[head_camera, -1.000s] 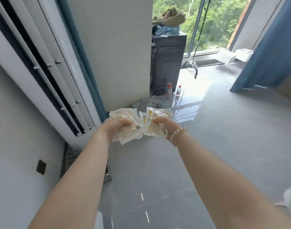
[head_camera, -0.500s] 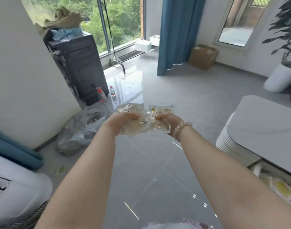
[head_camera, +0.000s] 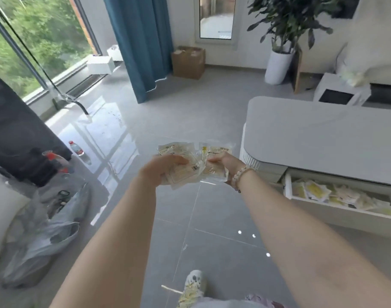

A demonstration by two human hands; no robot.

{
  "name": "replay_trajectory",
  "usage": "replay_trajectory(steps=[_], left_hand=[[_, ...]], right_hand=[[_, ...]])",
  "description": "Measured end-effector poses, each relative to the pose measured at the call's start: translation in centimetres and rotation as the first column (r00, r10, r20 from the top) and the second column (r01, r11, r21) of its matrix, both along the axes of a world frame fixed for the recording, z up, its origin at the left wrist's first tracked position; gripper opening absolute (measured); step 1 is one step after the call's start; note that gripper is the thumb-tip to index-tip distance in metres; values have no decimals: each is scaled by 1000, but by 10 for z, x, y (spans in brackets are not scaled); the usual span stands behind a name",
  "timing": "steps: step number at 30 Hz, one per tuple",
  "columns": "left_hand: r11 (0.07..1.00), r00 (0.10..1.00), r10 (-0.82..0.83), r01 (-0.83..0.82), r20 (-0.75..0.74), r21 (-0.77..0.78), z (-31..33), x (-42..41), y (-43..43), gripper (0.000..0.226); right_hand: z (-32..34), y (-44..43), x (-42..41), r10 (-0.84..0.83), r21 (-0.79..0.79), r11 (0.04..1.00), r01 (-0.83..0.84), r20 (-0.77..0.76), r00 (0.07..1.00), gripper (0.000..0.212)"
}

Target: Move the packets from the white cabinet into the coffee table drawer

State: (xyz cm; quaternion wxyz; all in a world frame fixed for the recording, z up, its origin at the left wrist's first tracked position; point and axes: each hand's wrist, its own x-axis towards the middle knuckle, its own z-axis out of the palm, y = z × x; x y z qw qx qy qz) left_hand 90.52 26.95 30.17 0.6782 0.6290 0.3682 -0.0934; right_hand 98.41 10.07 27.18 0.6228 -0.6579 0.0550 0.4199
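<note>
While open white bench drawer (head_camera: 287,187) holds many pale yellow sachets (head_camera: 316,191) | left hand (head_camera: 161,172) grip clamped on clear plastic packets (head_camera: 179,151) | right hand (head_camera: 223,164) grip likewise

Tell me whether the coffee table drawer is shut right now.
No, the drawer is pulled out, and yellow-and-white packets lie in plain view inside it.

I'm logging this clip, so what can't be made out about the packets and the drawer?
Head view, the packets: number and print unclear, fanned over each other, blurred, partly under the left hand and right hand.
Head view, the coffee table drawer: back hidden under the tabletop, right end cut by the frame edge.
</note>
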Motion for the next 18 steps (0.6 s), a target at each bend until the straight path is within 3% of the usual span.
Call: replay_trajectory(steps=[2, 6, 9, 12, 15, 18], left_hand=[[999, 999, -44, 44, 11, -12, -1, 18, -5, 27], [983, 983, -182, 183, 19, -13, 4, 59, -21, 41], [950, 950, -310, 311, 23, -13, 3, 88, -41, 40], [913, 913, -407, 408, 15, -12, 0, 113, -61, 37], [871, 871, -491, 491, 5, -24, -5, 136, -85, 40], [812, 813, -583, 583, -1, -37, -10, 154, -112, 40]], right_hand=[[-7, -8, 9, -54, -42, 998, 54, 11, 999, 59], [5, -34, 18, -198, 1, 980, 198, 11, 980, 11], [8, -53, 28, -307, 34, 952, 306, 32, 951, 15], [5, -79, 35, -404, -21, 914, 406, 68, 912, 40], [12, -102, 33, -429, -52, 899, 435, 95, 898, 18], [5, -128, 34, -533, -14, 844, 536, 91, 841, 16]])
